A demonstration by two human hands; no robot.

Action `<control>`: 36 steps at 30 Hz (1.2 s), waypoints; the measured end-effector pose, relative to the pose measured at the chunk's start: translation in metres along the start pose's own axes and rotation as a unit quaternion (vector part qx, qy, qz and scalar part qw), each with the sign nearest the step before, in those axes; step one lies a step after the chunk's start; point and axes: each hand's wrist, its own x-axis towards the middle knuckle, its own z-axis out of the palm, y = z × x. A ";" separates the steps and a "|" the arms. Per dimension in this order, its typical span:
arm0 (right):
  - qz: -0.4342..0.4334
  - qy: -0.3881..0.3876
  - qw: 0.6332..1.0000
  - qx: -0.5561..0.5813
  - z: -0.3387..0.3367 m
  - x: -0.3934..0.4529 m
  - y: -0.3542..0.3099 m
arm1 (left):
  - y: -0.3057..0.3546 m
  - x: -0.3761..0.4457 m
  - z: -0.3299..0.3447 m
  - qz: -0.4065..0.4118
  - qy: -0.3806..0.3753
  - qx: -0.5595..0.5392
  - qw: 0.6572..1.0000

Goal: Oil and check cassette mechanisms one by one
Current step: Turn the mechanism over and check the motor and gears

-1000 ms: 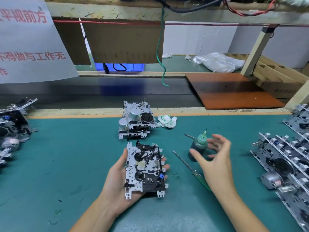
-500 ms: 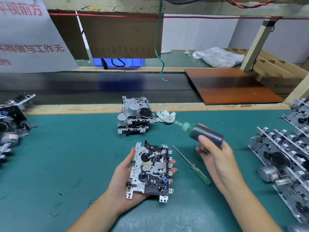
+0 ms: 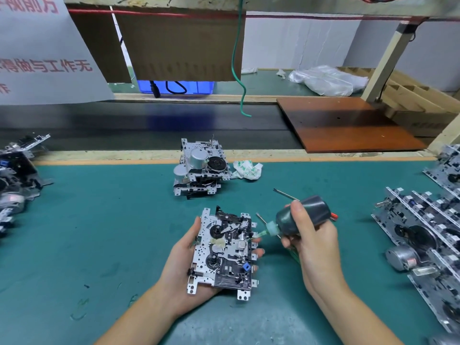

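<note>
A silver and black cassette mechanism (image 3: 222, 250) lies face up in my left hand (image 3: 184, 260), whose palm is under it and whose fingers curl round its edges. My right hand (image 3: 313, 240) grips a dark oil bottle (image 3: 302, 215) with a pale green nozzle. The bottle is tipped to the left and its nozzle tip touches the mechanism's right edge. Both are held just above the green mat (image 3: 99, 232).
A small stack of mechanisms (image 3: 199, 168) stands behind, beside a crumpled white cloth (image 3: 246, 170). More mechanisms lie in rows at the right (image 3: 423, 240) and in a heap at the left (image 3: 15, 180). A green-handled screwdriver (image 3: 261, 220) lies partly under my right hand. A dark conveyor belt (image 3: 149, 130) runs behind.
My right hand took the oil bottle off the mat, tipped it to the left and brought its nozzle down to the mechanism's right edge. My left hand kept holding the mechanism.
</note>
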 end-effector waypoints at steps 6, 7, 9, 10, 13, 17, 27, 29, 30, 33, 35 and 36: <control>-0.019 -0.002 0.999 -0.028 0.000 0.000 0.000 | 0.000 0.000 0.002 -0.001 0.000 0.000 1.000; -0.019 -0.005 0.999 -0.030 0.000 0.000 0.000 | 0.000 0.000 0.002 0.000 0.001 0.002 1.000; -0.018 -0.009 0.999 -0.032 0.000 0.000 0.000 | 0.001 -0.001 0.003 0.000 0.002 0.005 1.000; -0.018 -0.010 0.999 -0.030 0.000 0.000 0.000 | 0.001 -0.001 0.003 -0.001 0.002 0.005 1.000; -0.016 -0.013 1.000 -0.018 0.000 0.000 0.000 | 0.000 -0.001 0.002 -0.002 0.003 0.008 1.000; -0.015 -0.010 1.000 -0.006 0.000 0.000 0.001 | 0.000 0.000 0.002 -0.002 0.005 0.013 1.000; -0.009 -0.002 1.000 -0.013 -0.001 0.001 0.002 | 0.000 0.000 -0.001 0.001 0.002 0.024 1.000; -0.008 -0.005 1.000 0.001 -0.002 0.002 0.001 | 0.000 0.000 -0.001 0.007 0.003 0.025 1.000; -0.011 -0.004 1.000 0.015 -0.003 0.004 -0.001 | 0.000 0.000 -0.002 0.012 0.003 0.024 1.000; -0.030 0.011 0.999 0.037 -0.012 0.013 -0.007 | 0.000 0.000 -0.003 0.026 0.001 0.019 0.999; -0.036 0.019 0.999 -0.017 -0.019 0.018 -0.010 | 0.001 0.000 -0.003 0.035 -0.002 0.010 0.999; -0.040 0.026 0.997 -0.057 -0.022 0.021 -0.010 | 0.002 -0.001 -0.003 0.039 -0.005 0.005 0.999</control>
